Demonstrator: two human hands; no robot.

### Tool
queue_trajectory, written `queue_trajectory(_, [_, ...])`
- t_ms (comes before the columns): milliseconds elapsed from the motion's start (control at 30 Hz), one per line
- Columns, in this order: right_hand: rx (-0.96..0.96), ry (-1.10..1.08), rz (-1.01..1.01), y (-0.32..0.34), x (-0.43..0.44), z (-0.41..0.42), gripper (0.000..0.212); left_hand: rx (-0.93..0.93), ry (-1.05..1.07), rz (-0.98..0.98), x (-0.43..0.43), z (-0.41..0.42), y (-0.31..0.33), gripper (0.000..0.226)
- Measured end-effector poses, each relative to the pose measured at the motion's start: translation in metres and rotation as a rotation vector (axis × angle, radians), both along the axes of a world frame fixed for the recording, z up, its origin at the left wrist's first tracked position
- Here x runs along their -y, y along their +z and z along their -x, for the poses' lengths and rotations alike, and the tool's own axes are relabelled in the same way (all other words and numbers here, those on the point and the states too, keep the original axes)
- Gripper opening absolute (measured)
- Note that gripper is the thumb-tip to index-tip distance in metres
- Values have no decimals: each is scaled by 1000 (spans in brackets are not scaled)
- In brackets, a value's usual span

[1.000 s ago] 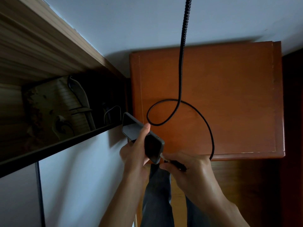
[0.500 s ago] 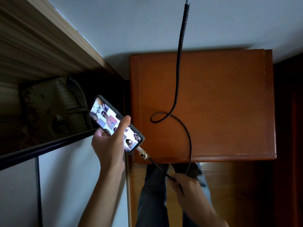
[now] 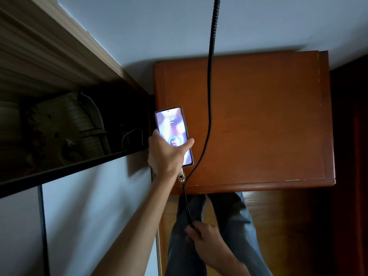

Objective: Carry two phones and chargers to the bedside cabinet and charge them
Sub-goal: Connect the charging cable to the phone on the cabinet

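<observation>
My left hand [image 3: 165,154] grips a phone [image 3: 172,128] in a dark case over the left part of the brown bedside cabinet [image 3: 258,120]. Its screen is lit and shows a charging ring. A black braided charger cable [image 3: 210,76] comes down from the wall above, runs across the cabinet top and loops back up to a pale plug [image 3: 181,177] in the phone's lower end. My right hand [image 3: 201,238] pinches the cable's low loop in front of the cabinet, above my legs. No second phone or charger is in view.
A dark shelf recess [image 3: 69,132] with a pale object and a white cord lies to the left, next to the cabinet. The white wall [image 3: 139,30] is behind. Wooden floor and dark furniture [image 3: 350,156] lie to the right.
My left hand has carried the phone right, from beside the shelf to over the cabinet's left part, turning it upright. The cable's loop on the cabinet has pulled straight; my right hand dropped lower.
</observation>
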State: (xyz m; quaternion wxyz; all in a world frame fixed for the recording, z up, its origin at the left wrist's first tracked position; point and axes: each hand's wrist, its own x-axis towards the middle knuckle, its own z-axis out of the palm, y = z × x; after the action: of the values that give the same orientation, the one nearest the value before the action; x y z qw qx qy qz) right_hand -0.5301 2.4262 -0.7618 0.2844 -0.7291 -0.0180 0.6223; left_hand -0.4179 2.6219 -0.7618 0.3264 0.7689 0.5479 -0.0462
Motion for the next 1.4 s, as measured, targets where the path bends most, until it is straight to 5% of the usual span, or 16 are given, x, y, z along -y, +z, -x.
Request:
queue_trajectory(233, [241, -16, -53, -10, -6, -16, 14, -39, -220, -113, 12, -23, -23, 87])
queue_trajectory(400, [532, -298, 25, -7, -8, -62, 22, -110, -303, -163, 14, -24, -28, 95])
queue_trajectory(533, [446, -218, -86, -10, -13, -93, 30, -150, -311, -188, 20, -24, -26, 101])
queue_trajectory(700, [427, -102, -176, -13, -20, -94, 13, -111, -379, -227, 13, -10, -25, 87])
queue_trajectory(1033, [526, -303, -111, 11, 3, -88, 4, 429, -458, -85, 22, 75, -11, 19])
queue_trajectory(1233, [551, -206, -188, 38, 2, -85, 8, 307, -636, 316, 81, 128, -6, 30])
queue_trajectory(1400, [686, -103, -283, 63, -7, -79, 14, 353, -398, 329, 95, 141, 0, 20])
